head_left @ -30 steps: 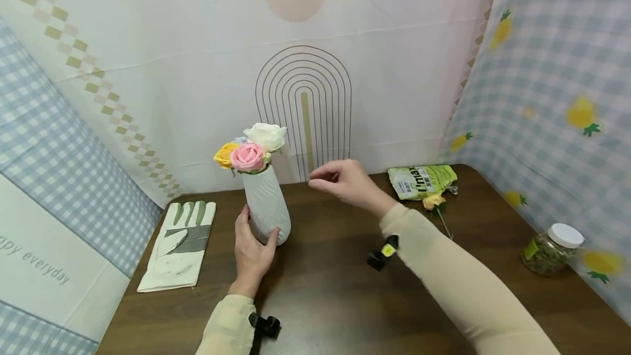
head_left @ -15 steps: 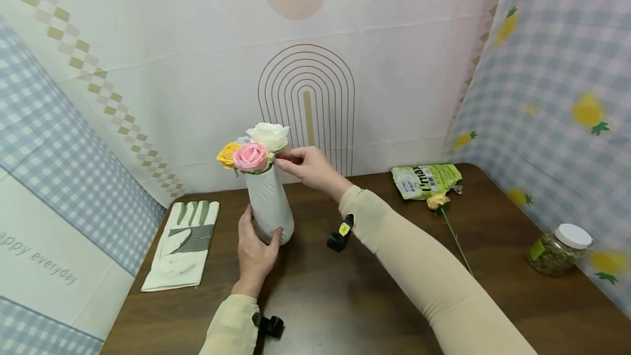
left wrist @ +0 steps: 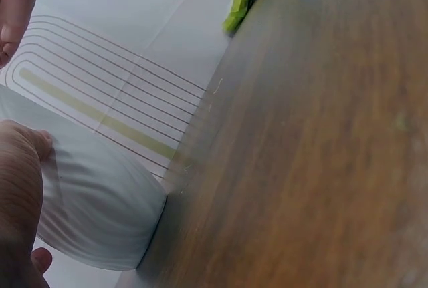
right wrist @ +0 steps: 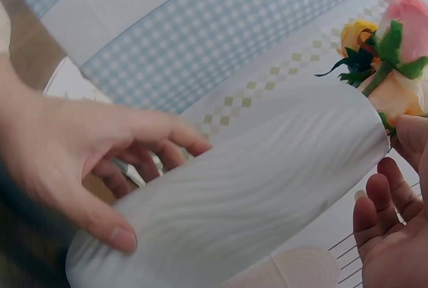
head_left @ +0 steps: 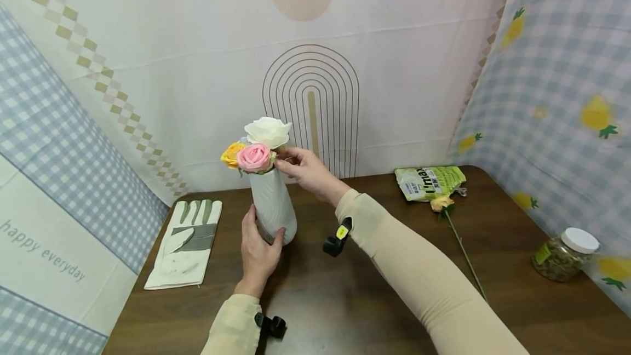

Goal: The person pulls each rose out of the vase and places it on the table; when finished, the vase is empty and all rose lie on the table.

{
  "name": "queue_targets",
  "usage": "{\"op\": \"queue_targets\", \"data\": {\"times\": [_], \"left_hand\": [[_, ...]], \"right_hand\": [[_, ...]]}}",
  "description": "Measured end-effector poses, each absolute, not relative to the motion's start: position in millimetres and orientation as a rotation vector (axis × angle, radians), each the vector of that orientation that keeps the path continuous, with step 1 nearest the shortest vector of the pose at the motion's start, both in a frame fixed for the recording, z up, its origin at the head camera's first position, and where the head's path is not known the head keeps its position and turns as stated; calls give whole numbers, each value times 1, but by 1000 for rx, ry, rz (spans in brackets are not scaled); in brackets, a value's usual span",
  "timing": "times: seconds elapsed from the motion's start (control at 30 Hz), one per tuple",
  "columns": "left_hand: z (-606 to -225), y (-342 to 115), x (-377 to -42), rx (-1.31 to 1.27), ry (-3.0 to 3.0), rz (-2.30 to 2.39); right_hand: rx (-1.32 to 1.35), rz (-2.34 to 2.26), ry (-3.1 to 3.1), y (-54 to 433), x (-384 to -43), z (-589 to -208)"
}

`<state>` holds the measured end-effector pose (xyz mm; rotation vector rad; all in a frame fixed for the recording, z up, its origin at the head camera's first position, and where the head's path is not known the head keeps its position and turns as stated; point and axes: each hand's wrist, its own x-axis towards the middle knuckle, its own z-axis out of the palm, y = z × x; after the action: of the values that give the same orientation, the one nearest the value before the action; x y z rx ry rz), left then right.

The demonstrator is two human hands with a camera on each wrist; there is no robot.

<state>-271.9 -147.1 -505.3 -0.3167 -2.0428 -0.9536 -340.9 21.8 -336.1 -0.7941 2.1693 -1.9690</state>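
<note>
I have the left hand (head_left: 259,255) gripping the vase (head_left: 273,204) toward the worktop's (head_left: 355,311) back edge; whether the right hand (head_left: 311,173), at the flowers (head_left: 254,157), pinches, I can't tell.

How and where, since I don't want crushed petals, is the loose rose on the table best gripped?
Probably by the stem, well below the bloom, pinched from above: it lies thin and exposed along the table, running toward the near right, away from the bag beside the bloom.

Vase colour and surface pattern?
The vase is white, with wavy raised ridges; best seen in the right wrist view.
</note>
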Motion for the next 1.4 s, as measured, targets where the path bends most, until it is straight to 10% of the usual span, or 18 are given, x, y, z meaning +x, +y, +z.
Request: {"op": "queue_targets", "data": {"times": [1.4], "left_hand": [[-505,-148,-272,-297,-2090,-947]], "right_hand": [[-858,-2240,2257,19,-334,-334]]}}
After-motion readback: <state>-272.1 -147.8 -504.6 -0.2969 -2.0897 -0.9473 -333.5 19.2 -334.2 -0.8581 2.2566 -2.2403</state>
